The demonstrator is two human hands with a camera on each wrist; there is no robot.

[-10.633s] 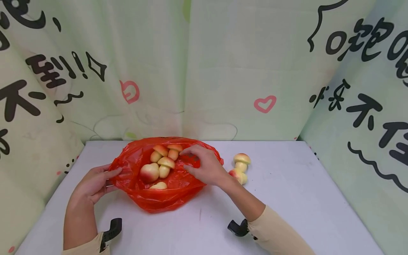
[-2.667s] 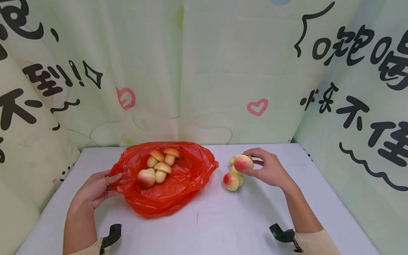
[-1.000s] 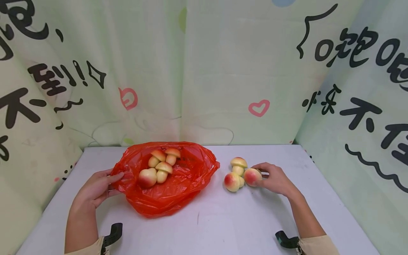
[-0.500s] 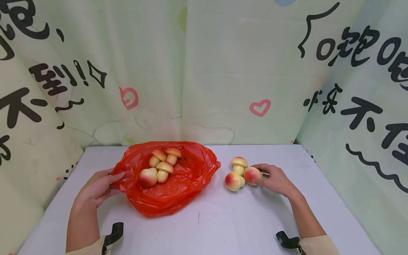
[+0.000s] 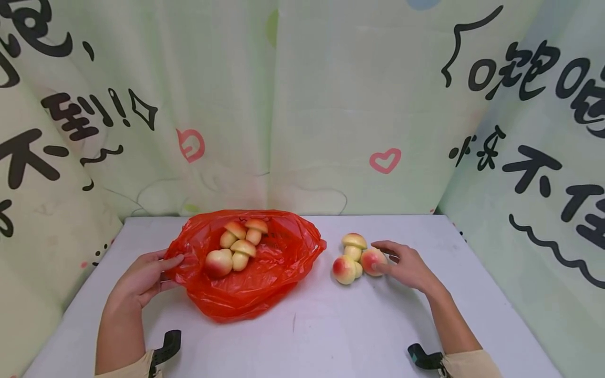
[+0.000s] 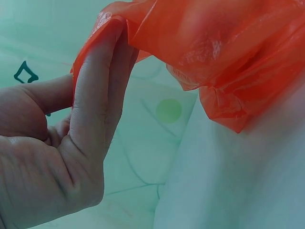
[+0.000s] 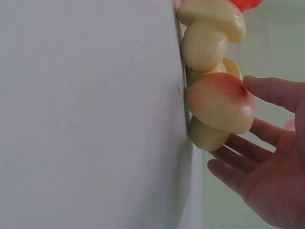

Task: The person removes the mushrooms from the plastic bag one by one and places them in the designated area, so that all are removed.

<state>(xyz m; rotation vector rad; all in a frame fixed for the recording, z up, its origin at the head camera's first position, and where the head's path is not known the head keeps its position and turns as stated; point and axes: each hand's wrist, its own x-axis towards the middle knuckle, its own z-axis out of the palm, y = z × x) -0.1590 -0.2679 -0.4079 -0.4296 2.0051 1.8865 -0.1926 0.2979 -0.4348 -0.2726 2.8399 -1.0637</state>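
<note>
My left hand [image 5: 144, 278] pinches the left rim of a red plastic bag [image 5: 283, 273], thumb inside and fingers outside; the left wrist view shows the fingers [image 6: 90, 95] stretched along the plastic. Several model mushrooms [image 5: 243, 249] with reddish-yellow caps lie in the wide-mouthed bag. To its right, my right hand [image 5: 402, 265] holds a mushroom [image 5: 373, 261] low at the table, its red-blushed cap between thumb and fingers. In the right wrist view the thumb touches that cap [image 7: 221, 102], and the index fingertip is hidden behind it. Beside it are an upright mushroom [image 5: 353, 245] and a tipped one [image 5: 345, 269].
Everything is on a white table [image 5: 302, 346] whose far edge meets a pale green curtain [image 5: 331, 105]. Side curtains with black lettering flank the table. Black wrist mounts [image 5: 167, 346] stick out from both sleeves.
My right hand was inside the bag earlier, then carried a mushroom over the pair on the table and lowered it beside them. Since half a second ago it has barely moved; my left hand stays.
</note>
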